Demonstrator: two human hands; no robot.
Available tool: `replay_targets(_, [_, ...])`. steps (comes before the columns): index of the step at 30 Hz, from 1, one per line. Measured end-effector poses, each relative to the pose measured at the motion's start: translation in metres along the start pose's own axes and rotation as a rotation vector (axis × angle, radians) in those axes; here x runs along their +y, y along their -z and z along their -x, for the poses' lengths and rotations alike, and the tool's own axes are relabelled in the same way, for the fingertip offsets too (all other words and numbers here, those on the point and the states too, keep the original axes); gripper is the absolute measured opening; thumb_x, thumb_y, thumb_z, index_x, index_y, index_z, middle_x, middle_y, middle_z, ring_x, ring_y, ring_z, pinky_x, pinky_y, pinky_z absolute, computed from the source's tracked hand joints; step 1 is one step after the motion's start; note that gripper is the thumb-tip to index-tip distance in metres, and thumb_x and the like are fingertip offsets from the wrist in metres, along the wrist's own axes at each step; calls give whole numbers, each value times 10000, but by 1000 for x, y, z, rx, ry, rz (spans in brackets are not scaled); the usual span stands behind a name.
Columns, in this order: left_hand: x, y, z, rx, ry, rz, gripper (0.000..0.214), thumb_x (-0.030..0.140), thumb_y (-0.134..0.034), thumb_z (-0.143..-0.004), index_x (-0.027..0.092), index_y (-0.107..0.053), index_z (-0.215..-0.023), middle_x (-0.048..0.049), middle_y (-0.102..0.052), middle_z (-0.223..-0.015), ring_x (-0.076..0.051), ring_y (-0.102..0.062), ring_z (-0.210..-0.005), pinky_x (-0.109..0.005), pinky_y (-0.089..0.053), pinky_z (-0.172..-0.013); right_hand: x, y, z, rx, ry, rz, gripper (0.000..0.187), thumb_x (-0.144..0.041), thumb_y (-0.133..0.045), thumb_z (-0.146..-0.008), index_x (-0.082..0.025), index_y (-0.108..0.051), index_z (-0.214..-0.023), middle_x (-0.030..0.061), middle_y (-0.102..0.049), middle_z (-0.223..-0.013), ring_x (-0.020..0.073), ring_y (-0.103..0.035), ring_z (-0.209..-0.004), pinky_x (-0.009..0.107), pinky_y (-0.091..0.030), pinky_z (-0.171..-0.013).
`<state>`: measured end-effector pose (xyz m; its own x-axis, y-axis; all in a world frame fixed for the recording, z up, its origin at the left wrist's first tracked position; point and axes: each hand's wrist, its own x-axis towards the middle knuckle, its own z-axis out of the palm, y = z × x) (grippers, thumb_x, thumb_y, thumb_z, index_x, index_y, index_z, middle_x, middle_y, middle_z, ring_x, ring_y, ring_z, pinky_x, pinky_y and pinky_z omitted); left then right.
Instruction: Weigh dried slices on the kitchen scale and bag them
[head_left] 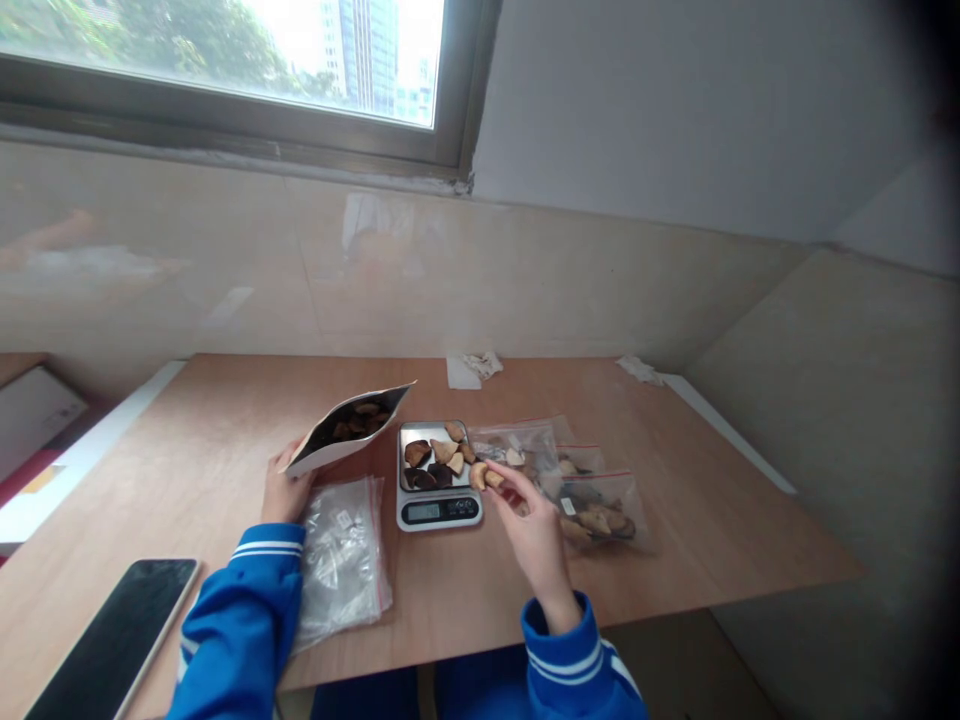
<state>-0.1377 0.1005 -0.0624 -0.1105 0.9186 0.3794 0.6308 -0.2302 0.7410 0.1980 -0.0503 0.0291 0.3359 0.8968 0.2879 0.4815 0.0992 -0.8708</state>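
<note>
A small digital kitchen scale [439, 508] stands in the middle of the wooden table [225, 440], with several brown and dark dried slices [439, 458] on its steel platform. My right hand [534, 528] pinches a tan dried slice [484, 476] at the scale's right edge. My left hand [285, 488] grips an open white pouch [349, 432] tilted toward the scale, with dark dried pieces showing inside.
A stack of empty clear zip bags [341, 555] lies beside my left arm. Filled zip bags [592, 500] of dried slices lie to the right of the scale. A dark phone [120, 640] rests at the front left. Paper scraps [480, 366] sit by the wall.
</note>
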Motion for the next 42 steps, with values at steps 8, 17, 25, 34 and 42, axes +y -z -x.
replay_targets(8, [-7,-1,-1,-24,29,-55,395,357,-530,-681,181,-649,-1014,-106,-656,-1077,-351,-556,-1067,-484,-419,-981,78,25,7,-57,48,226,384,-352,-597,-786,-213,-655,-1139,36,-635,-713,210,-614,-717,355,-517,-722])
replay_targets(17, [-6,-2,-1,-7,18,-41,326,333,-541,-651,193,-666,-917,-90,-686,-911,-342,-580,-1037,-447,-450,-953,54,4,-25,-18,-69,-203,407,-448,-604,-793,-146,-663,-1060,107,-693,-946,195,-637,-772,343,-532,-725])
replay_targets(25, [0,0,-3,-49,-26,-22,387,364,-543,-663,156,-674,-962,-91,-706,-921,-318,-638,-881,-400,-517,-822,20,-40,-87,-210,237,129,296,-270,-494,-884,-227,-661,-1124,63,-608,-930,191,-549,-899,349,-457,-835])
replay_targets(34, [4,2,-1,-28,-9,-59,319,385,-539,-667,180,-677,-868,-94,-695,-919,-335,-611,-972,-429,-479,-907,8,-79,-105,-388,291,393,349,-196,-491,-881,-229,-561,-1221,67,-668,-1036,234,-508,-998,438,-328,-926])
replay_targets(42, [2,2,-2,-51,-21,-50,317,386,-537,-678,172,-667,-873,-97,-693,-901,-314,-634,-867,-397,-509,-811,29,-40,-83,-187,307,215,300,-201,-391,-908,-202,-646,-1066,69,-650,-1024,203,-538,-962,360,-405,-883])
